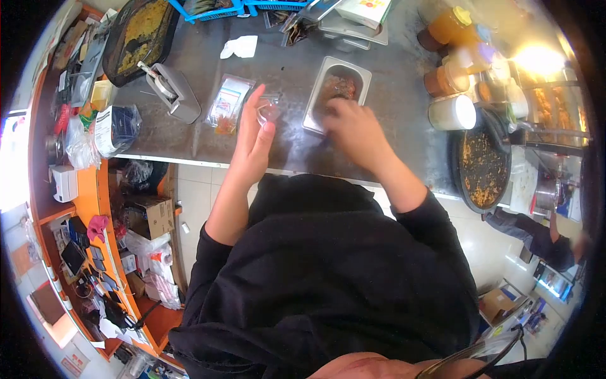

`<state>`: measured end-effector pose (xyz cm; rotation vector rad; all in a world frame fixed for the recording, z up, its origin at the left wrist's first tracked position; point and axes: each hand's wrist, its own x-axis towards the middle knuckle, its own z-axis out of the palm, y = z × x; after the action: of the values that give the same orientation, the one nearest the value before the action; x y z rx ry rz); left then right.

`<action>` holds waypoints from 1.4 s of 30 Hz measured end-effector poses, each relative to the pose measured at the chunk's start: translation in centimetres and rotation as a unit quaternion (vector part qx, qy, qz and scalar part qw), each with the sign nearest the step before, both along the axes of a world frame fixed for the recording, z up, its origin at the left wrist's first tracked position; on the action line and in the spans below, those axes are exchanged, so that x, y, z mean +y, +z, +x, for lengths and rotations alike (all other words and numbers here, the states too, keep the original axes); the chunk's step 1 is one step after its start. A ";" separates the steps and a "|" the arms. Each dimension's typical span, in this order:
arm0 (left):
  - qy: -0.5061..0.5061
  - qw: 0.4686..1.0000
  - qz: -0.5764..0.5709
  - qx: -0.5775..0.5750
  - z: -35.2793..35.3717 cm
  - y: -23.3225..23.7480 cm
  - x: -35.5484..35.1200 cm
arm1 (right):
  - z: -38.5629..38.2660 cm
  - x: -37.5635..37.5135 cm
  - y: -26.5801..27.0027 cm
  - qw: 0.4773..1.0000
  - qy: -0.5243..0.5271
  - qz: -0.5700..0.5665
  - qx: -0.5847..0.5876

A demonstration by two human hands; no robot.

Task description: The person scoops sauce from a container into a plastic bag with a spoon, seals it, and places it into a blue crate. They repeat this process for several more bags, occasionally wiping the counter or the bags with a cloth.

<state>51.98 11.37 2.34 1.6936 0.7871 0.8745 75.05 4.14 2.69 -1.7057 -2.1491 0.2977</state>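
My left hand (254,142) is raised above the near edge of the table, fingers pointing away from me. Between its thumb and fingers is a small clear plastic bag (270,112). My right hand (358,131) reaches over the near end of a metal food pan (312,107); its fingertips are smeared by motion, and what they hold is hidden. Dark reddish food pieces (341,86) lie inside the pan. Left of my left hand, a clear packet with a printed label (228,98) lies flat on the table.
A grey box-shaped holder (184,108) and a black tray of crumbs (120,68) are at left. Sauce bottles (445,79), a white tub (452,113) and a round black tray (470,180) line the right. Blue baskets (214,14) sit at the back. Another person (536,237) is at far right.
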 end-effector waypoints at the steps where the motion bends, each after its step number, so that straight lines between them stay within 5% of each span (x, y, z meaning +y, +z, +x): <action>1: 0.026 0.996 0.060 0.057 0.1 -0.5 0.1 | 0.6 0.2 0.1 0.999 -0.033 -0.020 0.005; 4: 0.072 0.962 0.188 0.187 0.8 -3.2 1.0 | 2.0 0.3 0.3 0.955 -0.174 0.092 0.224; 8: 0.063 0.943 0.222 0.239 3.4 -7.6 0.9 | 1.6 -0.7 -1.8 0.976 -0.135 0.086 0.144; 17: 0.036 0.934 0.265 0.238 4.1 -8.8 1.2 | -0.4 -2.8 -3.1 0.947 -0.134 0.108 0.272; 20: 0.040 0.934 0.262 0.239 4.0 -8.8 1.0 | -0.5 -2.1 -3.8 0.864 -0.241 0.094 0.432; 24: 0.045 0.935 0.276 0.219 4.2 -8.9 0.8 | -0.9 -1.3 -4.4 0.824 -0.242 0.064 0.508; 30: 0.043 0.939 0.277 0.200 4.1 -9.5 0.8 | -0.8 -1.4 -5.6 0.818 -0.247 0.045 0.517; 33: 0.029 0.942 0.268 0.201 3.9 -9.6 0.8 | -0.2 -1.2 -4.9 0.778 -0.269 0.088 0.562; 42: 0.026 0.922 0.312 0.229 3.8 -9.8 0.8 | 2.0 -1.7 -6.2 0.669 -0.319 -0.015 0.671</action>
<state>55.80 12.22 -7.42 2.5129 0.9209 0.8226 77.05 2.40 -3.51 -1.3131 -0.4265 0.9683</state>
